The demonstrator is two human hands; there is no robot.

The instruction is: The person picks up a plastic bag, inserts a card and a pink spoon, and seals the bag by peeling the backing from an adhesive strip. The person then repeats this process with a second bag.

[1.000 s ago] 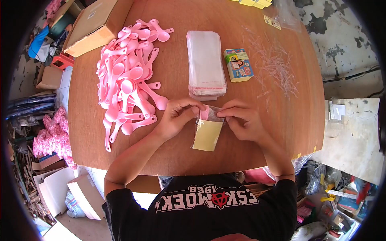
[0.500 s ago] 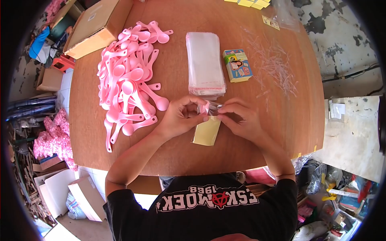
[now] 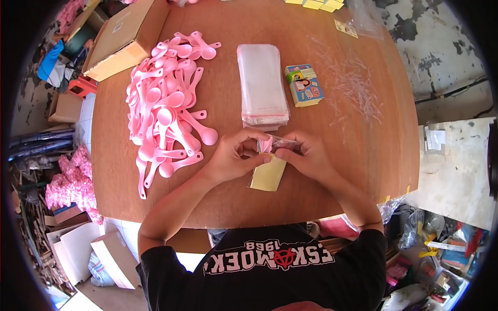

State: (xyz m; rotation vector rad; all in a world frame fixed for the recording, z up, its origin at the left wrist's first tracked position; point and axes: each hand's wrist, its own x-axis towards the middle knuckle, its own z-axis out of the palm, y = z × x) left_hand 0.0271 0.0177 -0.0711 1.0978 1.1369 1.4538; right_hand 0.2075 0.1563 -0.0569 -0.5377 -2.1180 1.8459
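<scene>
Near the table's front edge, my left hand [image 3: 236, 154] and my right hand [image 3: 306, 154] pinch the top of a clear plastic bag [image 3: 282, 143]. Inside it a pale yellow card [image 3: 268, 173] hangs toward me, and a bit of pink shows by my left fingers; what the pink thing is I cannot make out fully. Just beyond my hands lies a stack of clear plastic bags [image 3: 262, 83]. To its right sits a small stack of printed cards [image 3: 304, 85] with yellow sides. Left of my left hand spreads a heap of pink plastic spoons [image 3: 166, 103].
Thin clear plastic strips [image 3: 358, 90] lie scattered at the right of the wooden table [image 3: 358, 166]. A cardboard box [image 3: 124, 39] stands at the back left. Several yellow card stacks [image 3: 316, 4] and a plastic bag [image 3: 365, 20] are at the far edge.
My right fingers have moved in over the bag's top, the thumb now pressed on it near my left fingers. The view has shifted slightly.
</scene>
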